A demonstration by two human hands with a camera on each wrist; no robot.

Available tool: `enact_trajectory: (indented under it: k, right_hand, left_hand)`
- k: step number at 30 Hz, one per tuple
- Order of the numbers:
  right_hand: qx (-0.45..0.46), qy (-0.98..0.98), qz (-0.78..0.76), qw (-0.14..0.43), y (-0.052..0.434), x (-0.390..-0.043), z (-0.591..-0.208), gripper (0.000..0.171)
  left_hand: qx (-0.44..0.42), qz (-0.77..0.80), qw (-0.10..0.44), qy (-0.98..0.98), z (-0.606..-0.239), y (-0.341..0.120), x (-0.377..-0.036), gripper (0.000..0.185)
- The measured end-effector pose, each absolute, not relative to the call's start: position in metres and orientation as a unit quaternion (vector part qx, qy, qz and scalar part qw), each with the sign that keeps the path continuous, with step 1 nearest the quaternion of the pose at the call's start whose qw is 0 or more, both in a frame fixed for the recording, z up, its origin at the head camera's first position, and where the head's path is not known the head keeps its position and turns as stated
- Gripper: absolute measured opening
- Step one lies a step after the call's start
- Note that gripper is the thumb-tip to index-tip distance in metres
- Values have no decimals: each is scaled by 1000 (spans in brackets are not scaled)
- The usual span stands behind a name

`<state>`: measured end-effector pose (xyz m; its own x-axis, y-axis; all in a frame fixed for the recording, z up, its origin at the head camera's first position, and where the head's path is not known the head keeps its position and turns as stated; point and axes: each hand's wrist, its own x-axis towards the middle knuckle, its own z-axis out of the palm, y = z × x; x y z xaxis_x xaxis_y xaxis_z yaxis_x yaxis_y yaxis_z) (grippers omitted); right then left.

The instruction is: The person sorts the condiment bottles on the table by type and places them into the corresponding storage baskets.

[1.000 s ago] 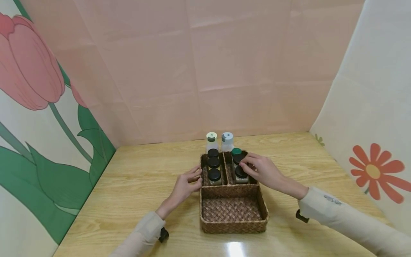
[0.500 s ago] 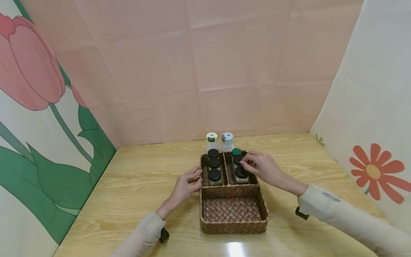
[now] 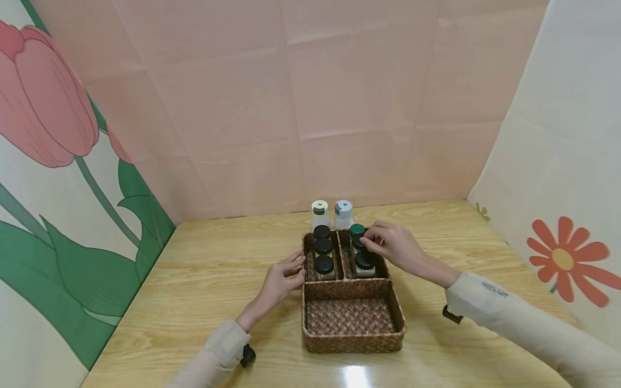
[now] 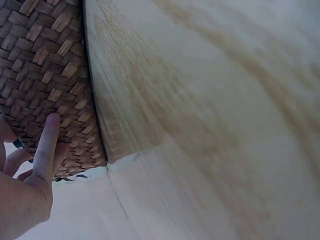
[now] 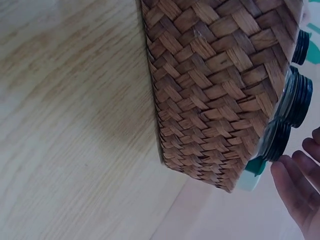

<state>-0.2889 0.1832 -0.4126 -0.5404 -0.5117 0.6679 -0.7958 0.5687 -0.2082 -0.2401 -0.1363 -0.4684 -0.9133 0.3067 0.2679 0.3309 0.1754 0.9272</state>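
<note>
a: where's the right hand?

b: over the back right compartment of the woven basket, at about 1 o'clock from the basket's middle. its grip is curled, fingertips pinching the black lid of the middle jar in that row of three.

a: what else is in that row?

b: a green-lidded jar just behind it at 12 o'clock, and another black-lidded jar just in front at 6 o'clock. the right wrist view shows the basket wall from outside with the lids poking past the rim, fingers close by.

a: and the left hand?

b: at 9 o'clock of the basket, resting against its outer left wall. the fingers are nearly straight and hold nothing; in the left wrist view a finger lies flat on the weave.

a: the other compartments?

b: the back left one holds three black-lidded jars in a line. the wide front one shows only its woven floor.

a: anything off the basket?

b: two pale bottles stand on the wooden surface at the basket's 12 o'clock, touching each other: one with a yellowish cap, one with a grey cap.
</note>
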Motion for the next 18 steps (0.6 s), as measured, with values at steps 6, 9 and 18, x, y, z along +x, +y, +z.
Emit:
enact_trajectory:
  k: [6, 9, 18]
  right_hand:
    - [378, -847, 247, 281, 183, -296, -414, 5]
    - [379, -847, 246, 281, 183, -300, -415, 4]
    - [380, -851, 220, 290, 183, -317, -412, 7]
  left_hand:
    - [-207, -602, 11, -771, -468, -136, -240, 40]
    - [-202, -607, 5, -769, -469, -137, -240, 41]
    - [-199, -610, 6, -767, -468, -136, -240, 41]
